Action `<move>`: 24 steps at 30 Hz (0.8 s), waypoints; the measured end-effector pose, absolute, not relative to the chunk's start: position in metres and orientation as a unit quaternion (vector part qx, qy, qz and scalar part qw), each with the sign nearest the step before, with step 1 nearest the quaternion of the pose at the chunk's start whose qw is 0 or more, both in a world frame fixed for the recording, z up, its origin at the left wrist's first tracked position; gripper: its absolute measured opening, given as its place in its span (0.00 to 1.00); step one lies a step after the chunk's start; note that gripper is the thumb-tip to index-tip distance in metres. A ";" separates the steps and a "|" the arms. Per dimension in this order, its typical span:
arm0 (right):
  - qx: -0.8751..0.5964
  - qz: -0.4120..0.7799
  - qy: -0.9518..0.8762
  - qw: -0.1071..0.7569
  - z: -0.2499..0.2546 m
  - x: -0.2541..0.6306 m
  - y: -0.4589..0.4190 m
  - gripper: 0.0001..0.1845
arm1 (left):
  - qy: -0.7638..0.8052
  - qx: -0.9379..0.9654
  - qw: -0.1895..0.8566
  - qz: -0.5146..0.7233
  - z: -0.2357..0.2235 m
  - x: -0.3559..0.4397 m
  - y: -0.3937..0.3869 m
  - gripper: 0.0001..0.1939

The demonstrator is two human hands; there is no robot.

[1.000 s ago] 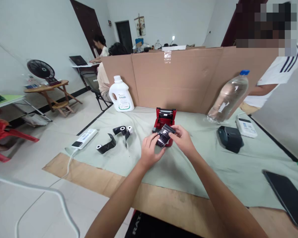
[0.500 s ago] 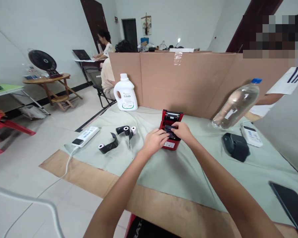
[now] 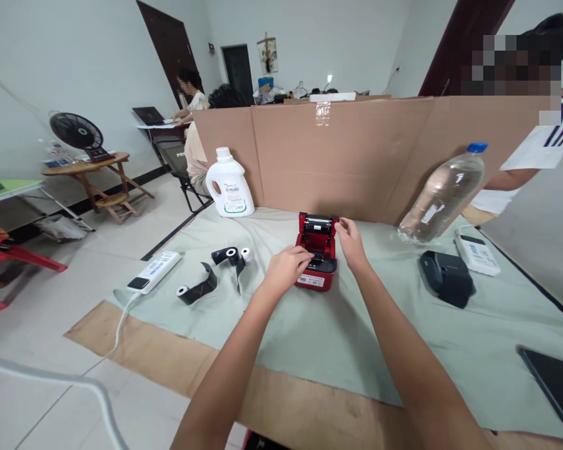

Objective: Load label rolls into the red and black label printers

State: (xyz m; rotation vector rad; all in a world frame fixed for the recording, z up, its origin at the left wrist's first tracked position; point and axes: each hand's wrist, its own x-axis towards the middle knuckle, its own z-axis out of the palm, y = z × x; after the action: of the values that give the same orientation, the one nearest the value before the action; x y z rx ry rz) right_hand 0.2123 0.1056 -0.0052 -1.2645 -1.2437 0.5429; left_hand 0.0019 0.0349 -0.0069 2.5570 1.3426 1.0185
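**Red device [image 3: 327,272], lid [image 3: 318,226] raised**

Left hand [image 3: 287,265]: fingers bent over device's opening, perhaps steadying it; can't tell if gripping. Right hand [image 3: 351,240]: fingertips drawn narrow at lid's right edge, probably supporting it; hold unclear. Device sits on pale green cloth [image 3: 304,337], part-unwound black rolls [image 3: 199,291] to its left. Cardboard [image 3: 338,162] stands behind; fan [image 3: 77,132] far left.

Left forearm [image 3: 232,362], 1: bare, slanted forward and inward from the lower edge of the view. Right forearm [image 3: 408,350], 1: bare, slanted inward likewise. Left hand [image 3: 287,267], 1: back uppermost, fingers [image 3: 303,252] stretched inward, lightly bent. Right hand [image 3: 351,242], 1: raised farther forward, fingertips turned inward. The 2 hands stood apart.
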 end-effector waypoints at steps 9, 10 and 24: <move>-0.525 0.278 -0.533 0.603 -0.037 0.205 0.061 0.14 | 0.380 0.842 -0.062 0.379 -0.017 -0.002 0.032 0.14; -0.523 0.294 -0.524 0.604 -0.043 0.204 0.054 0.15 | 0.374 0.842 -0.066 0.384 -0.019 -0.002 0.032 0.14; -0.488 0.418 -0.465 0.609 -0.056 0.195 0.050 0.33 | 0.495 0.385 0.575 0.526 -0.043 0.010 0.061 0.31</move>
State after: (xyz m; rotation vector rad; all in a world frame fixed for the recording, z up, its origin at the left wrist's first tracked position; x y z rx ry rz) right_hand 0.1954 0.0502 -0.0563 -1.1268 -1.0735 0.9643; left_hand 0.0099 0.0612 -0.0434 0.9006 1.1590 1.2312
